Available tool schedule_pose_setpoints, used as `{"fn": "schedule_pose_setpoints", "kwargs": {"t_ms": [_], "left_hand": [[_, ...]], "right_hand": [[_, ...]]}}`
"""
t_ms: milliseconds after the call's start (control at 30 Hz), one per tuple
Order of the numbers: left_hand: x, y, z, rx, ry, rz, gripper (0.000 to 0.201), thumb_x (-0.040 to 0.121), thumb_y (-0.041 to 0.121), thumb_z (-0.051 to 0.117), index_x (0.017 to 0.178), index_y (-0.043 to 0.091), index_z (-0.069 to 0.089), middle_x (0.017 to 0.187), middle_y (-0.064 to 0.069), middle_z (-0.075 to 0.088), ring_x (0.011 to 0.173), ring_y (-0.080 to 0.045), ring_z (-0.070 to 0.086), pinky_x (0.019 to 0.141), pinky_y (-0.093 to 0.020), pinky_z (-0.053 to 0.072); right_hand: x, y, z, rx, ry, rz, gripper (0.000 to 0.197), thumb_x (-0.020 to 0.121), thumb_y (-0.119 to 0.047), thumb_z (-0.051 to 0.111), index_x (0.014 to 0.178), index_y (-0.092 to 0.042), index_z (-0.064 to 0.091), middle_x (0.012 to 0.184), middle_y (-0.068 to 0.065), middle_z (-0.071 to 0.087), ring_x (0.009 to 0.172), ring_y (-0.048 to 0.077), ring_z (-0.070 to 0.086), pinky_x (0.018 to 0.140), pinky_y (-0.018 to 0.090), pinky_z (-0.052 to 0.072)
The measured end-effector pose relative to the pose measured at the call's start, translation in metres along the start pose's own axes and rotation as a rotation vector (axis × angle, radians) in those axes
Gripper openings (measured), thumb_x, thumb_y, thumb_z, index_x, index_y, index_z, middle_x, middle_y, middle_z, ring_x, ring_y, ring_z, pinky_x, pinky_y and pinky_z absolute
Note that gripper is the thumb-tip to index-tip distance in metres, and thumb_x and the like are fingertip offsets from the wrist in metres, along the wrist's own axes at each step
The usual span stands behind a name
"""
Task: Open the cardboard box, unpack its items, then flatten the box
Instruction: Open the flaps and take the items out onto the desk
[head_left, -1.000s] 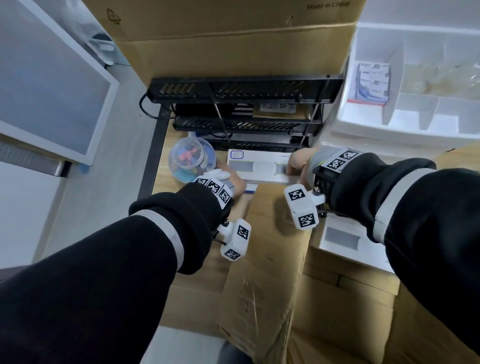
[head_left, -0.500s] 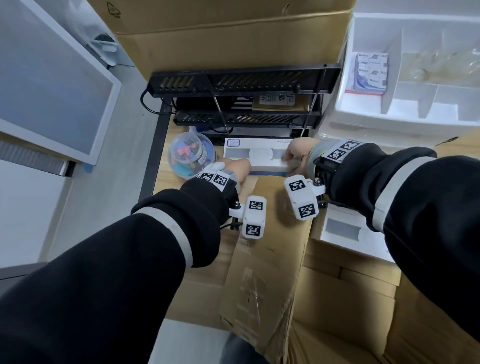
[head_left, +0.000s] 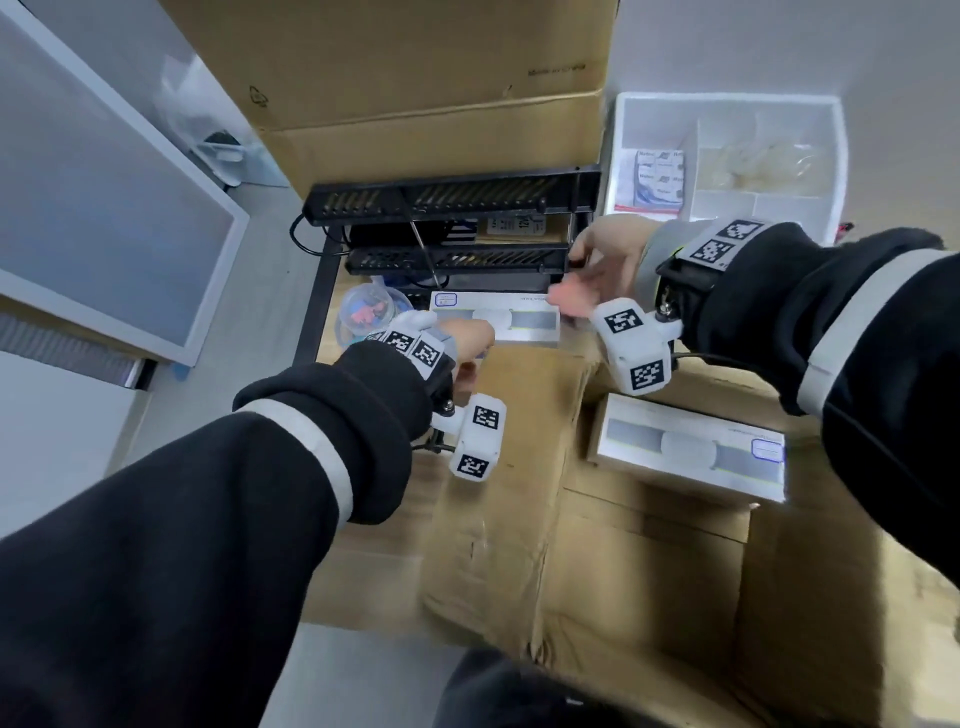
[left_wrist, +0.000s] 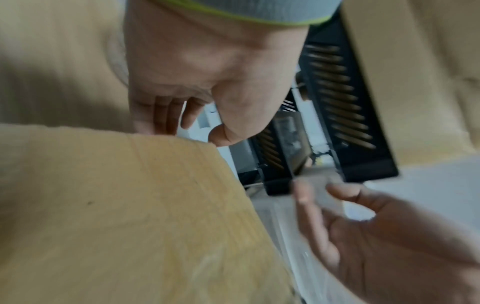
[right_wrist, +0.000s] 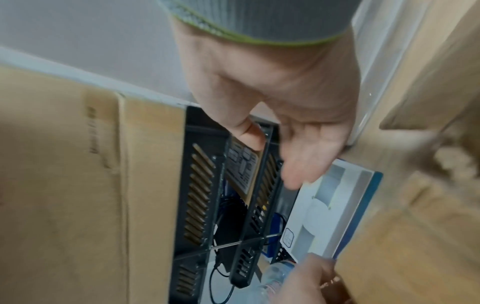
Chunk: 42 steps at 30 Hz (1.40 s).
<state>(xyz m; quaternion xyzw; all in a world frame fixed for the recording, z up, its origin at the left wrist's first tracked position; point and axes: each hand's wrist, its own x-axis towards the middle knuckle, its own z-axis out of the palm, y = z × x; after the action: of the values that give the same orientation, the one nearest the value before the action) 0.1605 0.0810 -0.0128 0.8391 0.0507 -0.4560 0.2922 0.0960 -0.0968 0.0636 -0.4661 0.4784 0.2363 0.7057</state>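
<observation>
The open cardboard box (head_left: 519, 519) sits below me with its flaps spread (left_wrist: 130, 205). One white product box (head_left: 685, 447) lies inside it. A second white product box (head_left: 519, 319) (right_wrist: 330, 205) lies on the wooden table in front of a black rack. My left hand (head_left: 465, 338) (left_wrist: 207, 72) rests at that box's near left corner, fingers pointing down, their tips hidden behind a flap. My right hand (head_left: 597, 265) (right_wrist: 285, 102) hovers off the box's right end with its fingers spread and nothing in it.
A black slotted rack (head_left: 447, 197) with cables stands just behind the placed box. A clear jar (head_left: 363, 312) of coloured pieces is at its left. At the back right is a white divided tray (head_left: 727, 150), and behind the rack a large carton (head_left: 415, 104).
Both hands held the white box on the table before. My right hand has let go and lifted up to the right. The left hand stays at the box's left corner.
</observation>
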Motion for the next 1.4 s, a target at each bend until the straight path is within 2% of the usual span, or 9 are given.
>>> {"fn": "schedule_pose_setpoints", "kwargs": {"t_ms": [133, 300, 467, 667, 767, 833, 967, 1200, 1400], "left_hand": [[-0.033, 0.021, -0.004, 0.175, 0.256, 0.187, 0.020, 0.089, 0.026, 0.055, 0.080, 0.009, 0.056, 0.094, -0.014, 0.067, 0.083, -0.027, 0.062, 0.081, -0.033, 0.053], [-0.079, 0.044, 0.011, 0.233, 0.287, 0.415, 0.032, 0.085, 0.020, 0.056, 0.058, 0.013, 0.041, 0.057, -0.006, 0.044, 0.054, -0.023, 0.040, 0.056, -0.029, 0.035], [-0.133, 0.058, 0.057, 0.270, -0.106, 0.413, 0.016, 0.093, 0.008, 0.053, 0.092, -0.005, 0.063, 0.078, -0.020, 0.071, 0.064, -0.031, 0.068, 0.068, -0.037, 0.063], [-0.144, 0.048, 0.111, 0.542, -0.199, 0.301, 0.018, 0.100, 0.022, 0.052, 0.096, 0.006, 0.060, 0.097, -0.012, 0.063, 0.083, -0.025, 0.065, 0.073, -0.034, 0.059], [-0.137, 0.038, 0.129, 0.577, -0.207, 0.232, 0.044, 0.102, 0.028, 0.047, 0.139, 0.004, 0.050, 0.139, -0.015, 0.050, 0.123, -0.036, 0.053, 0.107, -0.047, 0.047], [-0.131, 0.030, 0.137, 0.575, -0.217, 0.195, 0.049, 0.101, 0.027, 0.047, 0.145, 0.005, 0.044, 0.149, -0.014, 0.044, 0.131, -0.037, 0.047, 0.112, -0.047, 0.041], [-0.116, 0.018, 0.145, 0.470, -0.194, 0.125, 0.050, 0.096, 0.033, 0.050, 0.137, 0.004, 0.047, 0.139, -0.018, 0.051, 0.123, -0.039, 0.052, 0.109, -0.049, 0.042], [-0.112, 0.007, 0.159, 0.361, -0.202, 0.095, 0.023, 0.094, 0.032, 0.054, 0.078, 0.015, 0.051, 0.090, -0.005, 0.055, 0.091, -0.027, 0.054, 0.106, -0.041, 0.043], [-0.103, 0.002, 0.168, 0.292, -0.205, 0.060, 0.024, 0.087, 0.039, 0.058, 0.077, 0.017, 0.054, 0.088, -0.005, 0.058, 0.091, -0.028, 0.055, 0.104, -0.040, 0.045]], "right_hand": [[-0.035, 0.020, -0.027, 0.101, -0.010, -0.086, 0.015, 0.082, -0.011, 0.040, 0.073, -0.022, 0.037, 0.066, 0.001, 0.036, 0.047, 0.014, 0.032, 0.052, 0.024, 0.034], [-0.060, 0.056, -0.053, 0.117, 0.067, -0.102, 0.015, 0.090, -0.018, 0.040, 0.084, -0.014, 0.054, 0.067, 0.005, 0.058, 0.045, 0.018, 0.058, 0.047, 0.019, 0.050], [-0.087, 0.100, -0.079, -0.157, 0.144, 0.083, 0.042, 0.085, -0.029, 0.048, 0.108, 0.004, 0.057, 0.093, 0.016, 0.065, 0.078, 0.023, 0.060, 0.065, 0.030, 0.050], [-0.103, 0.132, -0.095, -0.381, 0.417, -0.043, 0.049, 0.096, -0.016, 0.049, 0.139, 0.005, 0.041, 0.136, 0.023, 0.047, 0.128, 0.040, 0.046, 0.106, 0.042, 0.039], [-0.094, 0.142, -0.107, -0.476, 0.518, -0.167, 0.012, 0.091, -0.013, 0.052, 0.098, -0.008, 0.061, 0.108, 0.015, 0.050, 0.104, 0.033, 0.050, 0.094, 0.041, 0.041], [-0.071, 0.156, -0.127, -0.492, 0.552, -0.205, 0.017, 0.086, -0.019, 0.051, 0.071, -0.020, 0.046, 0.097, 0.010, 0.050, 0.091, 0.027, 0.045, 0.085, 0.041, 0.041], [-0.079, 0.179, -0.122, -0.441, 0.417, -0.178, 0.029, 0.100, -0.023, 0.036, 0.071, -0.028, 0.036, 0.099, 0.005, 0.046, 0.099, 0.023, 0.040, 0.093, 0.040, 0.041], [-0.052, 0.199, -0.122, -0.404, 0.415, -0.131, 0.005, 0.101, -0.012, 0.036, 0.107, -0.012, 0.036, 0.110, 0.010, 0.035, 0.100, 0.021, 0.034, 0.086, 0.032, 0.033], [-0.014, 0.212, -0.121, 0.024, 0.492, 0.000, 0.050, 0.103, -0.021, 0.030, 0.146, 0.004, 0.029, 0.149, 0.014, 0.036, 0.124, 0.027, 0.042, 0.104, 0.033, 0.033]]}}
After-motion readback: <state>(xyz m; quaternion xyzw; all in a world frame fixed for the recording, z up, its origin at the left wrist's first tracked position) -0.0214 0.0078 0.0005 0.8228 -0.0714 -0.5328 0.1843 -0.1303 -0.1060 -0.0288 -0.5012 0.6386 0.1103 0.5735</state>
